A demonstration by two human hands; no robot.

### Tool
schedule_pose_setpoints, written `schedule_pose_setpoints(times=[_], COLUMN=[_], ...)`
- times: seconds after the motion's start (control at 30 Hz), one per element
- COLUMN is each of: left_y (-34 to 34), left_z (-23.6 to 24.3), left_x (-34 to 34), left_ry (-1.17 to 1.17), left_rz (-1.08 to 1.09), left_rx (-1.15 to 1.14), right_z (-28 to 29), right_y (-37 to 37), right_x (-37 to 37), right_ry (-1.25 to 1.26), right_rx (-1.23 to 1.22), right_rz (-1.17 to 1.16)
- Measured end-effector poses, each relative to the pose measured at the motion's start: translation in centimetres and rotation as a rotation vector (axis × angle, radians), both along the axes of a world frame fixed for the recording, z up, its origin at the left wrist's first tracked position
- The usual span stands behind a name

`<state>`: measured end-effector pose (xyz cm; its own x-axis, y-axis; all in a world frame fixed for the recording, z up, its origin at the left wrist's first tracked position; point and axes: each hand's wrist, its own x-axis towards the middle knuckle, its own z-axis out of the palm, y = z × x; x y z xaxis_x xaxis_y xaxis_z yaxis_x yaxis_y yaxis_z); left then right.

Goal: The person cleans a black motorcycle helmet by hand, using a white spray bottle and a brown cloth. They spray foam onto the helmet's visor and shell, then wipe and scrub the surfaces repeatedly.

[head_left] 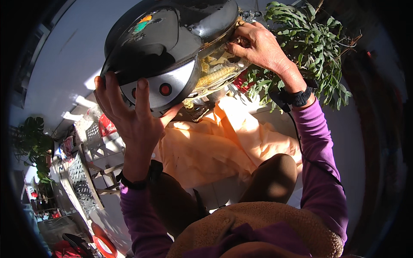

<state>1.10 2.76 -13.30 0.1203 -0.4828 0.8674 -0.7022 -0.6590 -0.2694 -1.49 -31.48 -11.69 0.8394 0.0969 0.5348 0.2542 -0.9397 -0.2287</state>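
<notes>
A large black, glossy padded seat (172,36) is tilted up in front of me, with worn patches and an orange and green mark on top. Its near end carries a silver-grey panel (183,81) with round red-and-black studs. My left hand (129,103) grips this end, fingers up over the panel and thumb along its lower edge. Under the right side shows a yellowish, worn underside (217,75). There my right hand (260,45) has thumb and fingers curled at the rim, pinching at a dark brown, ragged bit whose kind I cannot make out.
A peach-coloured cloth (202,150) lies below the seat, in front of my knees. At the right stands a leafy green plant (307,47). On the left are a low wooden frame with woven strips (84,185), a red thing (106,125) and another plant (34,142).
</notes>
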Motion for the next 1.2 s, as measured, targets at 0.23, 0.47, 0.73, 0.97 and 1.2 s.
schedule_pose_setpoints(times=[0.23, 0.47, 0.73, 0.97, 1.2], left_y=[0.7, 2.1, 4.0, 5.7, 6.1], left_z=[0.5, 0.7, 0.3, -0.7, -2.0], left_x=[0.3, 0.7, 0.8, 1.4, 2.4], left_ry=[-0.103, -0.141, 0.01, 0.076, 0.224], left_rz=[-0.004, 0.051, -0.167, -0.206, -0.146], left_rx=[0.004, 0.078, -0.055, -0.099, -0.181], right_z=[-0.1, -1.0, -0.4, -1.1, -2.0], right_y=[0.2, 2.6, 4.1, 5.2, 7.6], right_x=[0.0, -0.6, -1.6, -2.0, -1.9], right_ry=[-0.115, -0.123, -0.093, -0.141, -0.237], right_rx=[-0.027, -0.046, 0.011, -0.086, -0.097], right_rz=[0.029, 0.001, 0.06, -0.069, -0.182])
